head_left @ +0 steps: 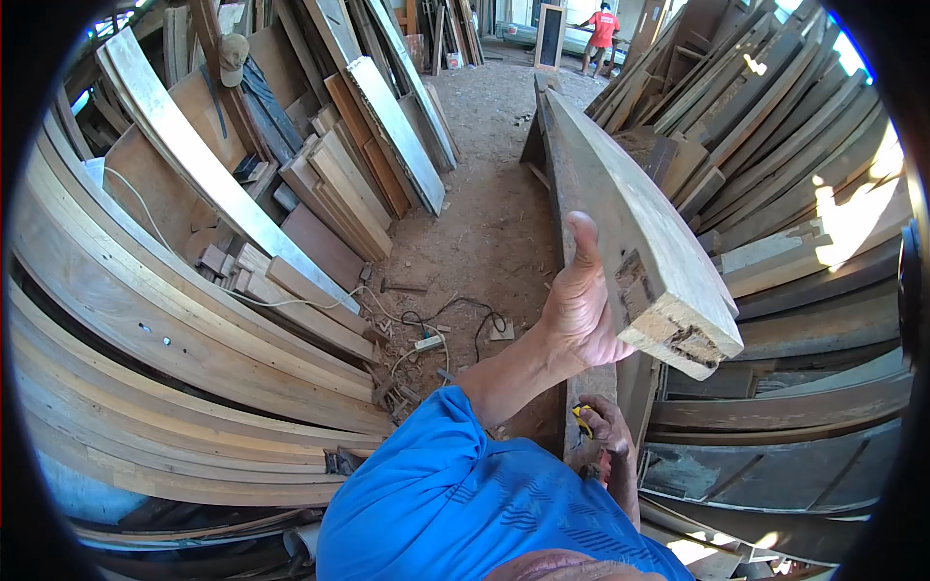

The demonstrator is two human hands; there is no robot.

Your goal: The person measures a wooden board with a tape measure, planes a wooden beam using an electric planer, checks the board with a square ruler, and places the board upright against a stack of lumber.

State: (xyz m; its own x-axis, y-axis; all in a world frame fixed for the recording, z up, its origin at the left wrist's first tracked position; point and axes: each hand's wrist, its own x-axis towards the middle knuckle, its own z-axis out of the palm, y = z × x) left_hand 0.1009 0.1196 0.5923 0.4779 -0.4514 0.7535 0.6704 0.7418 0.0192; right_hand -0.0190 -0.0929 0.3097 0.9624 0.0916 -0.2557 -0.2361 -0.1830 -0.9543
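A long thick wooden plank (668,247) runs away from me, its near end raised and showing rough, chipped hollows. My left hand (579,315) grips this end from the left, thumb pointing up and the fingers hidden under the wood. Below the plank's end, close to my body, my right hand (608,422) is closed around a small yellow and black tape measure (582,419), partly covered by the fingers. Something red shows by that wrist, too hidden to name. Beneath both hands stretches a narrow wooden bench (589,382).
Curved-looking stacks of boards (194,358) line the left, and more timber (775,126) leans along the right. A power strip (428,343) with cables, a hammer-like tool (403,287) and wood scraps lie on the floor. A person in a red shirt (603,29) stands far back.
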